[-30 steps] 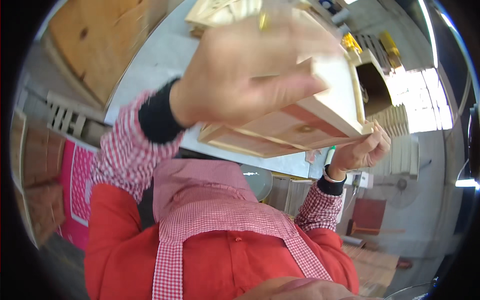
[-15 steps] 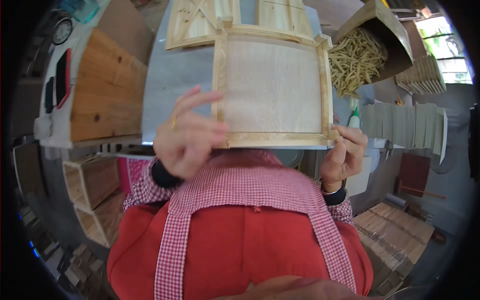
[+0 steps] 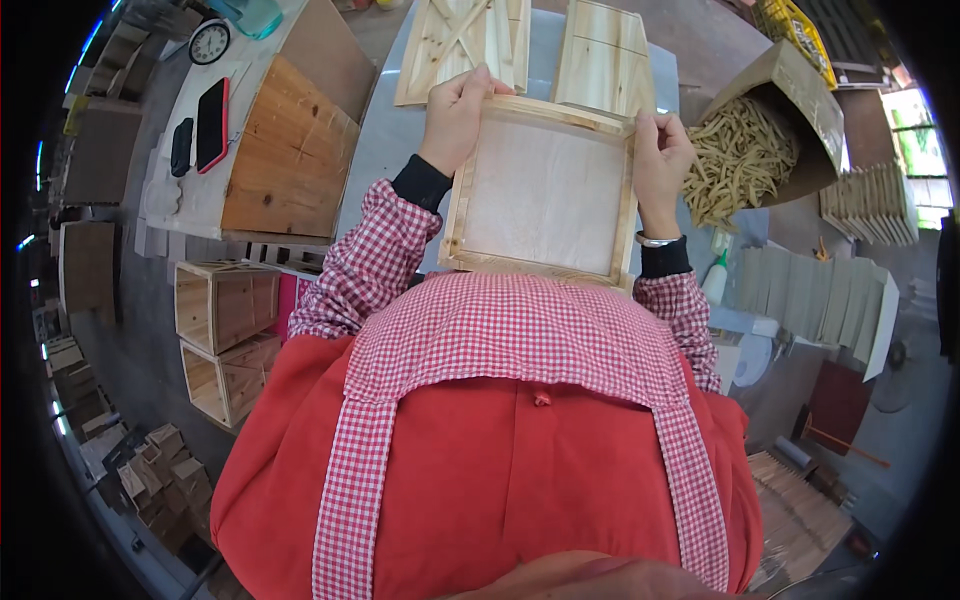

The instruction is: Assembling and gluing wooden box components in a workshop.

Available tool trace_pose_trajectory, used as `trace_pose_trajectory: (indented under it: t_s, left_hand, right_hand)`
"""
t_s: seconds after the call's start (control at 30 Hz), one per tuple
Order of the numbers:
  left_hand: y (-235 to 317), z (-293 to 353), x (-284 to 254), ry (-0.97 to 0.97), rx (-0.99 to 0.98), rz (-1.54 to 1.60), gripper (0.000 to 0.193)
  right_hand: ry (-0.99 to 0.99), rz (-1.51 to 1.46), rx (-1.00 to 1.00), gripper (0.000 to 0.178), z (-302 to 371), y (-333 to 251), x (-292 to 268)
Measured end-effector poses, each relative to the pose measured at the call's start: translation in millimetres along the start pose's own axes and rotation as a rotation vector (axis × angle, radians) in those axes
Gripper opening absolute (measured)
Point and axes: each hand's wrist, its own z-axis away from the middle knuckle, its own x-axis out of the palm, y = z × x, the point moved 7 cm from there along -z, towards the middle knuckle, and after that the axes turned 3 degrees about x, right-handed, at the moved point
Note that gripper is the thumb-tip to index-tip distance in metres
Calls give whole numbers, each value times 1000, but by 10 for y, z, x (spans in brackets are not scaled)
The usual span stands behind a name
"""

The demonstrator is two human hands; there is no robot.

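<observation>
A shallow square wooden frame (image 3: 460, 215) with a pale thin board inside it lies on the grey worktop, its near edge against my apron. At its far left corner my left hand (image 3: 455, 120) is closed, fingers pinching the rim. My right hand (image 3: 660, 165) grips the far right corner, thumb and fingers bent together over the wood. Beyond the frame lie a cross-braced wooden panel (image 3: 465, 45) and a plain plank panel (image 3: 603, 65). The parts of the corners under my fingers are hidden.
Right of the frame, a cardboard box (image 3: 800, 110) lies tipped with many pale, thin pieces (image 3: 740, 160) spilling out. Nearer stand a white bottle with a green tip (image 3: 716, 278) and stacked thin boards (image 3: 805, 290). At left, a wooden cabinet (image 3: 290, 150) carries a phone (image 3: 212, 125) and clock (image 3: 210, 42).
Both hands have moved from the frame's near corners to its far corners. My left hand, open and blurred before, now grips the rim. The frame appears slightly turned and the view has shifted.
</observation>
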Motion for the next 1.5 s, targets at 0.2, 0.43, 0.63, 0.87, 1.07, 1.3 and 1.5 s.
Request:
trace_pose_trajectory:
  t_s: [0.2,0.43,0.63,0.87,1.07,1.3,1.5]
  left_hand:
    - [-28,-49,71,-88,-34,111,45]
    - [80,92,43,-31,63,173,44]
    - [126,32,-164,17,120,107,44]
    - [81,435,-734,583,128,8,44]
    - [291,1013,-565,612,74,148,42]
    - [397,1312,-767,391,-20,-76,38]
    - [341,209,-598,200,36,58,36]
  right_hand:
    - [73,-73,-28,20,-68,26,-37]
    - [41,36,-64,20,-60,-59,6]
    - [32,376,-465,18,-97,-333,-83]
    - [-19,-96,169,21,689,-323,36]
    - [101,-72,130,16,201,10,115]
    - [20,-161,39,19,-42,24,268]
    - [62,-191,-50,21,-44,-12,294]
